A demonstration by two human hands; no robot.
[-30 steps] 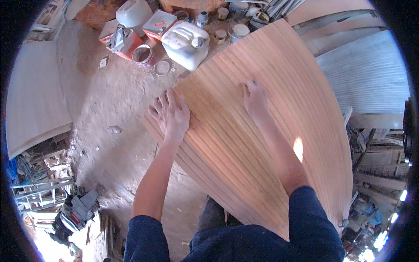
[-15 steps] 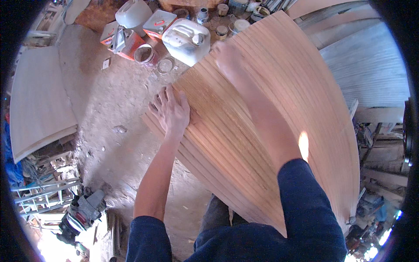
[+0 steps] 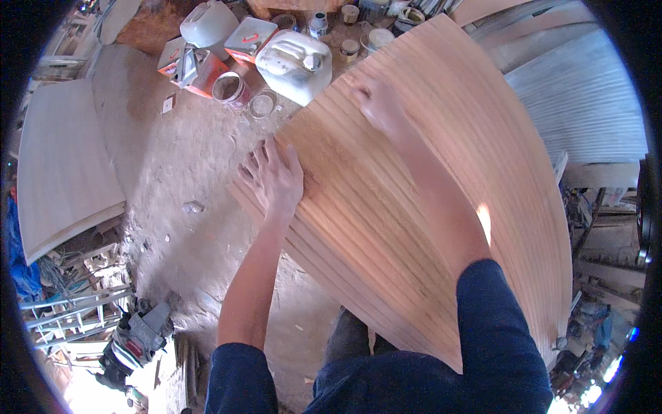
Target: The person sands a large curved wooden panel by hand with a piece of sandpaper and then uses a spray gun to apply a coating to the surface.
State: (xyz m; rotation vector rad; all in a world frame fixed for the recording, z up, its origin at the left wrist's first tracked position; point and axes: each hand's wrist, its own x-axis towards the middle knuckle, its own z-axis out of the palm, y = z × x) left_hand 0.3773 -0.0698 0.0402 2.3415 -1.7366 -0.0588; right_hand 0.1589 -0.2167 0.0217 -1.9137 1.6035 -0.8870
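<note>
A large wooden panel [image 3: 476,138] with brown striped grain stretches in front of me, one corner against my body side. My left hand [image 3: 276,178] lies flat near its left corner, fingers spread toward the edge. My right hand [image 3: 379,103] is on the panel near the far edge, its fingers curled down against the wood. Motion smears it a little, and whatever it may hold is hidden under the fingers. A bright spot of light falls on the panel beside my right forearm.
Past the far edge stand a white plastic jug [image 3: 296,65], an orange-and-white tin [image 3: 249,38] and an open bucket [image 3: 231,90]. Pale boards [image 3: 65,165] lean at the left. A grey power tool [image 3: 141,334] sits lower left. Corrugated sheet [image 3: 586,96] lies at the right.
My right hand has slid a short way over the panel, back from the far edge and to the right. My left hand stays flat at the left corner.
</note>
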